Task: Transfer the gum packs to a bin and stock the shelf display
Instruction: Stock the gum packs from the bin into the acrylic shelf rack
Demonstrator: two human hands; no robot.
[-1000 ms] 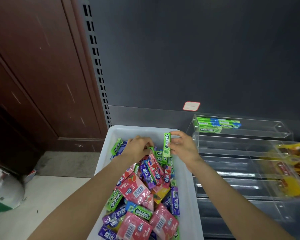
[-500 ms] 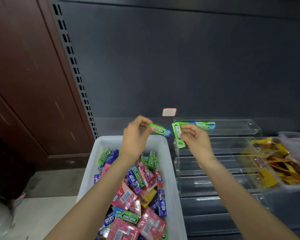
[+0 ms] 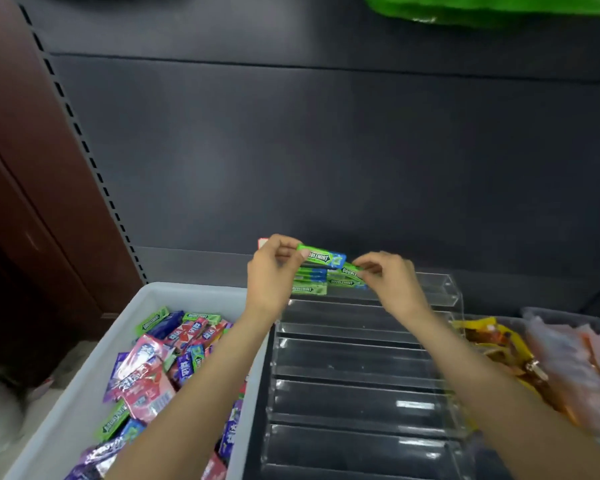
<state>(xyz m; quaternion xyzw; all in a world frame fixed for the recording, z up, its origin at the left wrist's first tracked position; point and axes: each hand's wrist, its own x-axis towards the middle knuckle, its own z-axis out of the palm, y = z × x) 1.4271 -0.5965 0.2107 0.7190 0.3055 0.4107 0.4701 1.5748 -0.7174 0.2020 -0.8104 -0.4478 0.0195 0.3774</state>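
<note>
Nearest to me, below the left forearm, a white bin point(image 3: 84, 403) holds a loose heap of gum packs point(image 3: 160, 362): green, purple, blue and pink-red ones lying every which way. Beside it, under both wrists, a clear acrylic display rack point(image 3: 354, 372) steps upward in long troughs; the nearer troughs hold nothing that I can make out. To the right of the right forearm sit yellow-orange packets point(image 3: 492, 344) in a clear tray, and past them a grey tub of pale pink and orange wrapped goods point(image 3: 575, 358).

Further up, the left hand point(image 3: 269, 278) pinches one end of a green Doublemint pack point(image 3: 321, 257) between thumb and fingertips, holding it level just above the rack's top trough. The right hand point(image 3: 392, 280) pinches a second green pack point(image 3: 352, 270), tilted down, its far end just beneath the first pack's tip. Directly under the fingertips, a few stocked green packs point(image 3: 310, 282) lie in that top trough.

Behind the left fingers a small red-edged label point(image 3: 262, 242) peeks out against the dark back panel point(image 3: 326, 150), with a slotted upright point(image 3: 84, 147) and brown wooden wall point(image 3: 25, 168) off to the left.
</note>
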